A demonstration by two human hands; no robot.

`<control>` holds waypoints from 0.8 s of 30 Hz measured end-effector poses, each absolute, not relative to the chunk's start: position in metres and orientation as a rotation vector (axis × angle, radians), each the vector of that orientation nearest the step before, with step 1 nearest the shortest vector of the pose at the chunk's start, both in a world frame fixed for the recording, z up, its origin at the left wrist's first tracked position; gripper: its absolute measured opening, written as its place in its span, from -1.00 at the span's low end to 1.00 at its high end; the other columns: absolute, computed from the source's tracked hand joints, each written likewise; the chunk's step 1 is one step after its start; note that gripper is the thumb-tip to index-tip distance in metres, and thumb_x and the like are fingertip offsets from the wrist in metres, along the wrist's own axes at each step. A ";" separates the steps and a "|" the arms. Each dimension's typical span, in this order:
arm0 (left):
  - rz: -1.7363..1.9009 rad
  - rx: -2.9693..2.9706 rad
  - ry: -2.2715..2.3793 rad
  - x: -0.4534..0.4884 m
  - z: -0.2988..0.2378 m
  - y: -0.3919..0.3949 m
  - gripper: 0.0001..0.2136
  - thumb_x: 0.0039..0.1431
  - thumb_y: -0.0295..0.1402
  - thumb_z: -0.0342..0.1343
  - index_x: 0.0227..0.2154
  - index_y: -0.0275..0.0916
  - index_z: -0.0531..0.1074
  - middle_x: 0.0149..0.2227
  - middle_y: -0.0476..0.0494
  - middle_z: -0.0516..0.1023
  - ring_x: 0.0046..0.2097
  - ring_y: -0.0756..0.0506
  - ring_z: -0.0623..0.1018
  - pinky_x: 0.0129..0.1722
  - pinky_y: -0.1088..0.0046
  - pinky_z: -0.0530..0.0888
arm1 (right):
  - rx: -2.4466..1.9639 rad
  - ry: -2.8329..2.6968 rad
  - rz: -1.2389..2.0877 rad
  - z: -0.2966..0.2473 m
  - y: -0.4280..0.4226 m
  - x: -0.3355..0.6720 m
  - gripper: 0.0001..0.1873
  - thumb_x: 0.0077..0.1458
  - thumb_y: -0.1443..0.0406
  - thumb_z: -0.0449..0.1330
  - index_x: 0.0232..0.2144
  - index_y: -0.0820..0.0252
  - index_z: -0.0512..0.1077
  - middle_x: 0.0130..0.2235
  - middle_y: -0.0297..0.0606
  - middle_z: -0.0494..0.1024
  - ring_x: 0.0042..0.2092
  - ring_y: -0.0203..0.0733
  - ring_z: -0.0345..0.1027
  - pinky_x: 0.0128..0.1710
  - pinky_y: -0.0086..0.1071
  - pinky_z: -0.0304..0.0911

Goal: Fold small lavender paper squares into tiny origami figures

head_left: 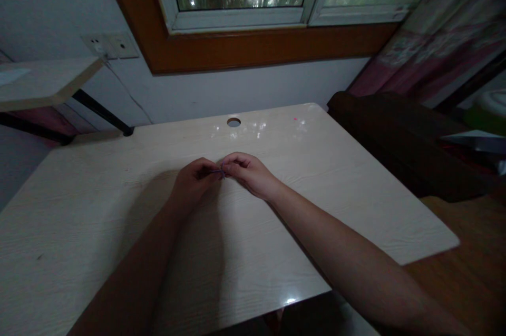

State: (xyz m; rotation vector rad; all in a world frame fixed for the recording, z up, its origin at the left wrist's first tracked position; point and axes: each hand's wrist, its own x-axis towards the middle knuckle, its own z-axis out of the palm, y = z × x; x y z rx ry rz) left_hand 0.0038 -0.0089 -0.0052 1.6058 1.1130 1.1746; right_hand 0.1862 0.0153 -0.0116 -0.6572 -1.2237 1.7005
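Left hand (193, 182): fingertips pinched together on the purple strand (223, 171)
Right hand (252, 174): thumb and forefinger closed on it too
Strand's place: between both hands, over the table (336, 183)
Strand's handling: probably light, limp, a little slippery
Best hold: fingertip pinch, either side of the crossing
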 end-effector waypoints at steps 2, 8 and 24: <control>1.180 1.567 1.105 0.004 -0.004 -0.009 -0.85 0.04 -0.30 0.31 -0.37 -0.23 0.52 -0.39 -0.09 0.62 -0.30 -0.09 0.61 -0.24 0.36 0.56 | -0.680 -1.260 1.651 -0.011 0.015 0.186 -0.79 -0.02 0.19 0.36 -0.34 0.17 0.52 -0.35 -0.33 0.57 -0.32 -0.31 0.42 -0.18 -0.33 0.34; 1.208 1.404 1.133 0.006 -0.001 -0.009 -0.85 -0.03 -0.35 0.33 -0.40 -0.24 0.51 -0.42 -0.05 0.61 -0.35 -0.07 0.61 -0.30 0.39 0.56 | -0.724 -1.409 1.508 -0.012 0.015 0.186 -0.79 0.05 0.16 0.31 -0.30 0.15 0.50 -0.30 -0.30 0.57 -0.27 -0.26 0.43 -0.18 -0.33 0.32; 1.173 1.482 1.261 0.003 -0.009 -0.003 -0.85 -0.04 -0.32 0.31 -0.39 -0.23 0.50 -0.43 -0.02 0.57 -0.36 -0.05 0.57 -0.32 0.43 0.49 | -0.776 -1.345 1.543 -0.022 0.020 0.184 -0.79 -0.09 0.26 0.39 -0.34 0.16 0.52 -0.34 -0.31 0.58 -0.29 -0.27 0.46 -0.17 -0.32 0.34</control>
